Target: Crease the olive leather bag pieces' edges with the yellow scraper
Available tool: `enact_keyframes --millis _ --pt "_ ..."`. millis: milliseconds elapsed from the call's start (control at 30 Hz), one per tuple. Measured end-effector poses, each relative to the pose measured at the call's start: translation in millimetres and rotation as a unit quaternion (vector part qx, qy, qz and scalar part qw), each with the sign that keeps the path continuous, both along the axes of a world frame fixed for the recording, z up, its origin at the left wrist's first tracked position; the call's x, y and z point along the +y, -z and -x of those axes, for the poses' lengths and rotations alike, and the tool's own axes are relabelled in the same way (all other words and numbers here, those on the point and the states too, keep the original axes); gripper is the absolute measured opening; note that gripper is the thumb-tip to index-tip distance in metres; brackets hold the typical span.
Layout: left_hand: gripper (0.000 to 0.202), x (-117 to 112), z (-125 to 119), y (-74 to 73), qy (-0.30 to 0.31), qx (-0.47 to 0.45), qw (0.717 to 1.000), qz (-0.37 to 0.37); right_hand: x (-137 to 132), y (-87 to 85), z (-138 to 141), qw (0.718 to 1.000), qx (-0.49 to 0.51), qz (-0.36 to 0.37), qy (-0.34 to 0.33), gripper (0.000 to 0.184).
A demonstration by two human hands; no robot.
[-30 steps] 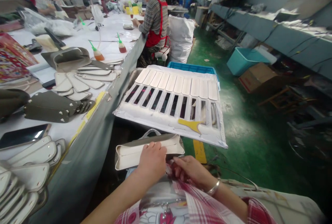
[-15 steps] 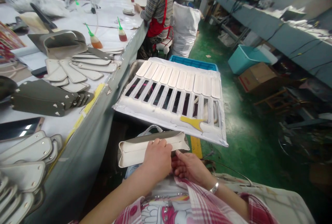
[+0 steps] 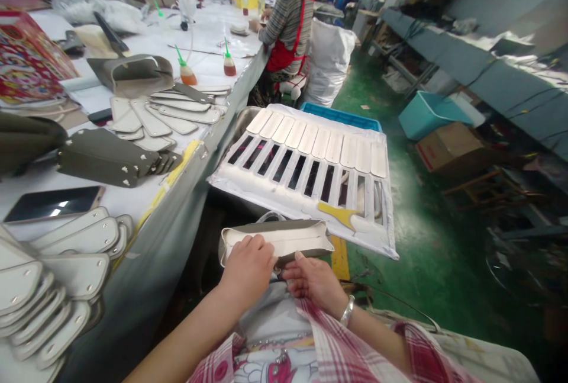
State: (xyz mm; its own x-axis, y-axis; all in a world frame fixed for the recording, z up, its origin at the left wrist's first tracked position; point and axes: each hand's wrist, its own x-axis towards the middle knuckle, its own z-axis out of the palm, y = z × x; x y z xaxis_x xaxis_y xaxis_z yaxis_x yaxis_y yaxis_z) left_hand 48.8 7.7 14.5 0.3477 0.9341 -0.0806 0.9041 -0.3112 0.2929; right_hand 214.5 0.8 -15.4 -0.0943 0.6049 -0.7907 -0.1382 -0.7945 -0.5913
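I've got a bag (image 3: 290, 241) in front of my lap, just off the right edge of the surface (image 3: 204, 72), with its white inside facing up and its grey sides around that. My left fingers (image 3: 252, 253) are bent over the side of the bag nearest me and look closed on its rim; my thumb is hidden. My right fingers (image 3: 296, 281) are half curled with the palm turned up, and the thumb is up at the same side of the bag. I can't tell if they pinch anything. Just now my left fingers have slid left along the rim, and my right thumb has come in closer to the middle. So I think I have a new hold on that near side, with the rim showing between my two hands. The rack (image 3: 266, 190) is just past the bag, and a row of pale strips (image 3: 326, 143) lies along its far edge. On the surface, white pieces (image 3: 84, 238) are piled by the right edge, close to me. A phone (image 3: 57, 204) lies just past them, and dark pieces (image 3: 104, 155) lie past the phone, near the same edge.
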Motion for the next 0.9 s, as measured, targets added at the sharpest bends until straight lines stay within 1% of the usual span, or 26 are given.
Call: enact_keyframes --millis 200,333,500,600,700,800,900 --pt "0.019 3.9 -6.5 0.8 -0.015 -0.002 1.0 0.009 -0.3 -3.2 16.7 1.0 -0.011 0.008 -0.022 0.033" --pt "0.022 5.8 -5.6 -0.3 -0.017 -0.003 1.0 0.014 -1.5 -6.7 28.8 0.999 0.007 -0.007 -0.041 0.034" --pt "0.021 6.0 -1.6 -2.1 -0.017 -0.018 1.0 0.005 -0.9 -11.4 43.3 0.999 0.004 -0.002 -0.048 0.035" --pt "0.013 1.1 12.5 -5.0 -0.046 -0.026 0.998 -0.017 -0.2 -11.7 47.9 0.999 0.012 0.004 -0.043 0.034" --pt "0.011 -7.1 36.4 -6.8 -0.087 -0.033 0.994 -0.051 0.0 -10.4 51.8 0.999 -0.003 0.015 -0.036 0.033" --pt "0.009 -14.1 56.4 -4.7 -0.084 -0.052 0.993 -0.064 -0.3 -9.6 57.7 0.999 -0.014 0.02 -0.04 0.035" --pt "0.013 -17.1 62.5 1.4 -0.095 -0.078 0.988 -0.091 -0.4 -10.7 65.2 0.999 -0.016 0.023 -0.043 0.037"
